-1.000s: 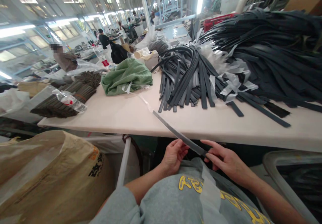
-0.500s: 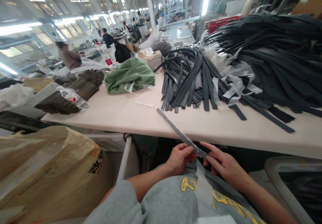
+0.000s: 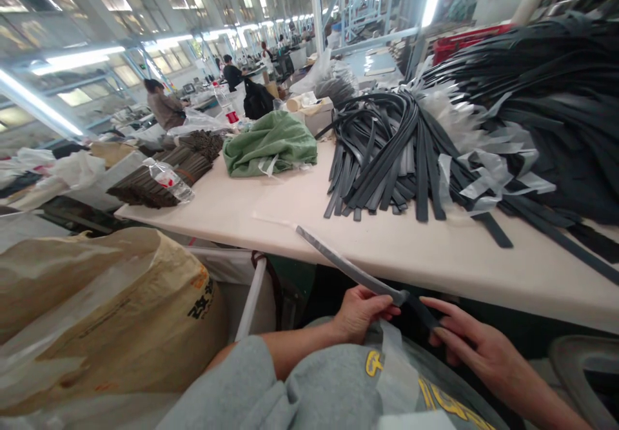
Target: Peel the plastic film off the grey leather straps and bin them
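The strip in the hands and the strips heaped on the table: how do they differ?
The held strip is single and runs fairly straight between left hand and right hand; the heaped strips are many, curved and overlapping. It hangs off the table; they lie on it. Both are dark, flat and narrow.

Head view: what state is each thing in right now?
Long thin grey strip: held at its near end, far end lying on the table edge.
Left hand: pinching the strip.
Right hand: fingers on the strip's dark end.
Pile of dark grey strips: fanned loose on the cream table.
Green cloth: crumpled.
Tan sack: open.
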`<state>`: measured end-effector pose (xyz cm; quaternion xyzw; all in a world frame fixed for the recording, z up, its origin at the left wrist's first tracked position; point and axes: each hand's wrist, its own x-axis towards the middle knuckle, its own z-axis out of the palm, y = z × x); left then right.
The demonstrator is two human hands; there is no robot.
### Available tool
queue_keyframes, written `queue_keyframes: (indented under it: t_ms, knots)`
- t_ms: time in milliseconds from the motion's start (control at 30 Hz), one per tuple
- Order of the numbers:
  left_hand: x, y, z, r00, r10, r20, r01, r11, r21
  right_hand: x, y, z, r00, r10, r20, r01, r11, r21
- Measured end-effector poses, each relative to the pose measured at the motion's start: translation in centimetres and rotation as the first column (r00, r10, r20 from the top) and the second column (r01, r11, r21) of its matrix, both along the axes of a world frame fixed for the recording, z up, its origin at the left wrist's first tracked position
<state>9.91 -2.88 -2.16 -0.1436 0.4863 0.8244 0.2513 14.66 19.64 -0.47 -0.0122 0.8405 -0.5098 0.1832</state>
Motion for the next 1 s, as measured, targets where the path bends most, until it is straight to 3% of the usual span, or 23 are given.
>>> queue_keyframes:
  t_ms: [167,233,500,667,867,1000]
  knots:
    - [-1.1,-2.1,0.9,0.960,0.266,-0.087,-0.259,0.962,0.088,0.2,0.6,-0.7,0.983,-0.064,0.175,0.071,0.997,-0.039]
    - [-1.4,-2.6,0.7,0.948,0.313,-0.049,-0.304,0.943,0.137,1.0,1.3,-0.9,0.969,-0.085,0.231,0.095,0.995,-0.033]
    - [-1.6,-2.7,-0.2,0.946,0.306,0.103,-0.320,0.931,0.177,2.0,0.0,0.8,0.977,-0.025,0.210,0.024,1.000,0.005]
    - [-1.5,-3.0,-0.2,0.959,0.275,0.074,-0.282,0.954,0.106,1.9,-0.9,1.0,0.992,-0.018,0.127,0.010,0.998,0.061]
    - [-0.7,-2.2,0.3,0.981,0.179,0.079,-0.187,0.978,0.096,-0.9,-4.7,1.4,0.998,0.036,-0.060,-0.033,0.998,0.047]
    - [-0.9,-2.5,0.6,0.976,0.216,0.027,-0.218,0.971,0.102,-1.0,-4.3,1.0,0.995,0.099,0.012,-0.099,0.995,0.006]
